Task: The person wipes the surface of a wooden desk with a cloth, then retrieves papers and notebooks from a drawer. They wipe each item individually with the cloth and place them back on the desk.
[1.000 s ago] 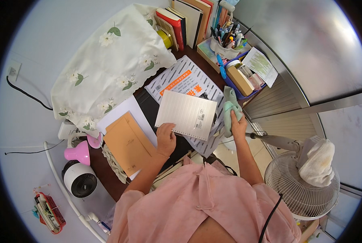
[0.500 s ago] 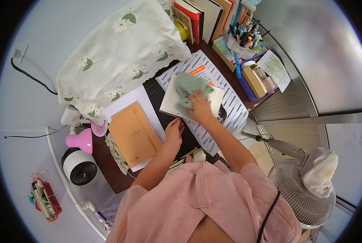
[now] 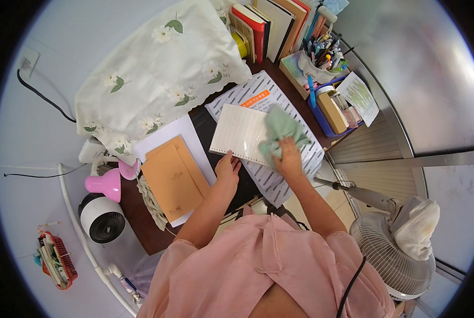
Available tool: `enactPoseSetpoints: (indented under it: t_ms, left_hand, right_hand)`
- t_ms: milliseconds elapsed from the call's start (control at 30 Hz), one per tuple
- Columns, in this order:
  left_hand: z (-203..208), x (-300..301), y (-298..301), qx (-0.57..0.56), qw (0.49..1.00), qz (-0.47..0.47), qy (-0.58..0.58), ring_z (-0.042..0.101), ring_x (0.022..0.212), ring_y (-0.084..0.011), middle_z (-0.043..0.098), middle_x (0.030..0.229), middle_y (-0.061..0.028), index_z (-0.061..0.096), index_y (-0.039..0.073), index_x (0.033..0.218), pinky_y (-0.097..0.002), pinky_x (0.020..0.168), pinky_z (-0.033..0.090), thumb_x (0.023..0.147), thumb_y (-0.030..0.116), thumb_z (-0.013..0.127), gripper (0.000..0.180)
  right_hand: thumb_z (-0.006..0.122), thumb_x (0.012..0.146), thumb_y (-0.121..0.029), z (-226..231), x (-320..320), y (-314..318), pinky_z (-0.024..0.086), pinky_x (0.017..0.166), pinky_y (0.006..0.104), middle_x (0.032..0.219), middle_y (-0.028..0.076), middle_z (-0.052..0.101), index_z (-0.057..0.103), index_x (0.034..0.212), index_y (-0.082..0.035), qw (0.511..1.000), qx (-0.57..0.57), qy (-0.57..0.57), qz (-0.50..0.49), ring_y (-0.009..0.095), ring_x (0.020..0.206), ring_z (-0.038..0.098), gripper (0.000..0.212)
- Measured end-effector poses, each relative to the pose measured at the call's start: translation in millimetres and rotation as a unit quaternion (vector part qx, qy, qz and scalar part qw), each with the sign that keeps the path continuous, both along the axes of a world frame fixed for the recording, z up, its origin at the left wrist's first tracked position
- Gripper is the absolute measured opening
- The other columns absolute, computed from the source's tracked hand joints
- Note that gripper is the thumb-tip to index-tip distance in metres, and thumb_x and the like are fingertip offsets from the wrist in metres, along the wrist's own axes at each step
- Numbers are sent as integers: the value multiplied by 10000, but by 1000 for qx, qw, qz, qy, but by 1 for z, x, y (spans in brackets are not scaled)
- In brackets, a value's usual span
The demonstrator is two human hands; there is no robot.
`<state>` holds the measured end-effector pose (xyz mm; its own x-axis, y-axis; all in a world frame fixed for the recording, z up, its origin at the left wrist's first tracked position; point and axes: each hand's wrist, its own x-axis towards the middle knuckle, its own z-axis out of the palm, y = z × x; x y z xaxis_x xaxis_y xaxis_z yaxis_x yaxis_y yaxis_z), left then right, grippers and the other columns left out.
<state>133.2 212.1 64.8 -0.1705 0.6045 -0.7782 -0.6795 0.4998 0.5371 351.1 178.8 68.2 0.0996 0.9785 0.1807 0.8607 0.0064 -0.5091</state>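
Observation:
A white spiral-bound notebook [image 3: 239, 130] lies on a white printed plastic mailer bag [image 3: 306, 135], its row of binding holes along the side nearest me. My left hand [image 3: 228, 168] grips that near edge at the notebook's left corner, fingers curled. A crumpled pale green cloth [image 3: 284, 127] covers the notebook's right end and spills onto the bag. Pressing on this cloth from the near side is my right hand [image 3: 288, 158], its fingers bunched into the fabric.
Brown envelopes [image 3: 176, 177] on white paper lie left of the notebook. A flower-printed cloth cover [image 3: 152, 74] drapes the back left. Books [image 3: 271, 29], a pen holder [image 3: 319, 66] and a blue basket [image 3: 322, 119] stand at the back right. A pedestal fan [image 3: 393, 246] is at my right.
My right hand has moved the green cloth rightward, from the notebook's upper middle to its right end, baring the page. My left hand now touches the notebook's near edge.

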Motion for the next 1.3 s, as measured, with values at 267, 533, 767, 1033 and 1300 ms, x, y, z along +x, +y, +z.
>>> enactPoseSetpoints:
  t_ms: [267,533,767,1033,1300]
  left_hand:
    - [25,25,20,94,995,-23,3,610,980,-235,606,1080,-86,525,46,1140,-397,812,509,903,82,618,258]
    - [119,-114,-10,243,962,-114,55,644,907,-163,652,1042,-53,585,71,1101,-333,797,546,898,128,633,216]
    - [87,-281,-50,140,963,-151,172,628,919,-190,636,1039,-83,565,2,1169,-309,772,511,870,66,638,314]
    - [22,-226,-41,227,785,-52,573,608,880,-173,627,1012,-82,566,4,1174,-289,792,493,924,154,601,295]
    - [8,3,-49,2,959,-273,69,625,914,-218,625,1065,-112,392,-42,1348,-367,809,517,824,156,721,649]
  right_hand:
    - [765,652,-123,16,-8,-64,429,875,447,1260,133,562,550,1166,-56,976,13,90,200,328,1219,499,561]
    - [728,800,-231,-21,24,-62,427,886,424,1109,182,619,581,1127,-21,955,16,288,-65,374,1055,571,415]
    - [756,761,-176,-7,13,-64,394,912,441,1198,160,592,568,1146,-69,992,80,88,37,331,1143,552,441]
    - [750,721,-201,-1,17,-68,374,878,452,1280,124,546,559,1179,-100,996,38,46,68,299,1237,478,506]
    - [690,863,-250,-8,33,-42,472,874,337,1092,174,644,553,1198,44,907,65,376,-179,247,1000,614,466]
